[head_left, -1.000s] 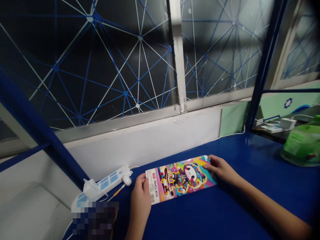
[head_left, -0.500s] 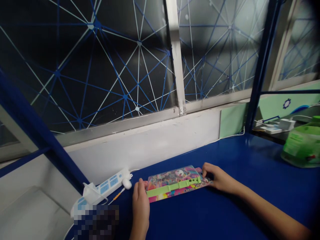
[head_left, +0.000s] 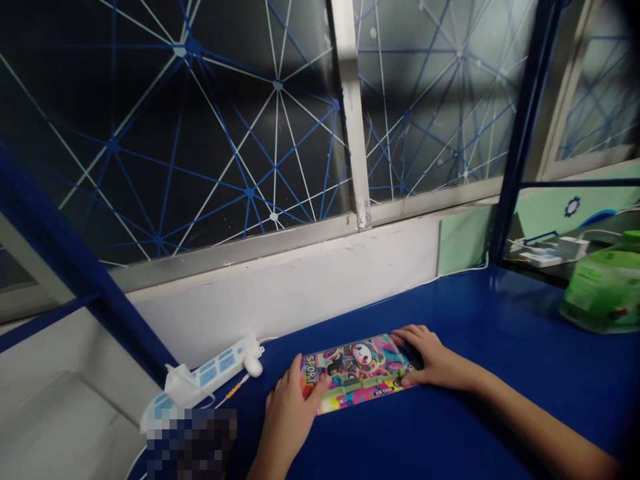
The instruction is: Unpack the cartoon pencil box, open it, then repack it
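A colourful pencil box (head_left: 357, 363), printed with a cartoon figure and the word SPORT, lies flat on the blue table (head_left: 380, 440). A pale green strip (head_left: 367, 382) runs lengthwise along its near half. My left hand (head_left: 294, 403) grips the left end, its thumb resting over the top face. At the right end, my right hand (head_left: 430, 357) spans the box, fingers at the far edge and thumb near the close edge. Both palms hide the box's ends.
A white power strip (head_left: 220, 367) with a plug and cables lies to the left by the wall. A blurred dark thing (head_left: 200, 443) sits at the lower left. A green translucent container (head_left: 603, 290) stands at the far right. Blue frame posts (head_left: 520, 127) rise on both sides.
My left hand has shifted right, its thumb now over the box. My right hand has spread across the right end. The green strip looks duller, and the printed cover shows more clearly.
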Motion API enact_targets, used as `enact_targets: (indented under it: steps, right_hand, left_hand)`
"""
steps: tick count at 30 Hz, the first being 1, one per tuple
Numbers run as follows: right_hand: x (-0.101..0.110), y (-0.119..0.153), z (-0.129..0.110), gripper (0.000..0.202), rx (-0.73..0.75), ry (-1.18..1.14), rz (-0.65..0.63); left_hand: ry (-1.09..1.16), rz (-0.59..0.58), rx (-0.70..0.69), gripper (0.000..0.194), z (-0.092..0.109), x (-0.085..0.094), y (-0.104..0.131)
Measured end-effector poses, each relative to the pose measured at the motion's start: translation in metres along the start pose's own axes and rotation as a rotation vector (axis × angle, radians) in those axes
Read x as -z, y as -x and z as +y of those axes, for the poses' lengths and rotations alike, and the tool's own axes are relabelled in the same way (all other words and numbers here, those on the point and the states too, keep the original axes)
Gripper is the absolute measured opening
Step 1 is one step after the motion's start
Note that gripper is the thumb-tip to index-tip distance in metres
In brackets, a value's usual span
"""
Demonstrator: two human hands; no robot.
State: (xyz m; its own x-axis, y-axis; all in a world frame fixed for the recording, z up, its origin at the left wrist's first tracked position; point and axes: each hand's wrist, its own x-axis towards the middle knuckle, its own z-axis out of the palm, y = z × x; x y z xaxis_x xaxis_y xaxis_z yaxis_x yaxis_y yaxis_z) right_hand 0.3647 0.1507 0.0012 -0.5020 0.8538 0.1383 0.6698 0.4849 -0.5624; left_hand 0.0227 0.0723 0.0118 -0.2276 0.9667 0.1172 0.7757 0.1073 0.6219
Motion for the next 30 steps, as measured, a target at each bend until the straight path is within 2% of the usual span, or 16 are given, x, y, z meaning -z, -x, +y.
enact_targets:
  steps: [3,6,13,16,20,26,30]
  right_hand:
    - [-0.003,0.0,-0.005,0.089,0.026,0.014,0.011]
    - [-0.005,0.001,-0.003,0.081,0.068,-0.006,0.027]
    - [-0.008,0.0,0.009,0.081,0.172,-0.081,0.234]
    - [-0.006,-0.001,0.011,0.079,0.205,-0.058,0.27]
    - [-0.004,-0.001,0.011,0.081,0.185,-0.066,0.221]
    - [0.003,0.002,0.003,0.085,0.009,-0.167,0.084]
    - [0.004,0.004,0.001,0.081,0.008,-0.272,0.039]
  left_hand:
    - [-0.108,-0.036,-0.077,0.088,-0.001,0.003,0.003]
    - [-0.188,-0.012,-0.134,0.089,-0.002,0.002,0.002]
    - [-0.274,0.259,-0.299,0.097,0.004,-0.01,0.005]
    - [-0.291,0.299,-0.319,0.09,0.006,-0.014,0.006]
    - [-0.273,0.266,-0.3,0.09,0.002,-0.016,0.004]
    - [-0.125,0.174,-0.212,0.079,0.008,-0.01,0.004]
    - [-0.006,0.192,-0.129,0.08,0.014,-0.005,0.006]
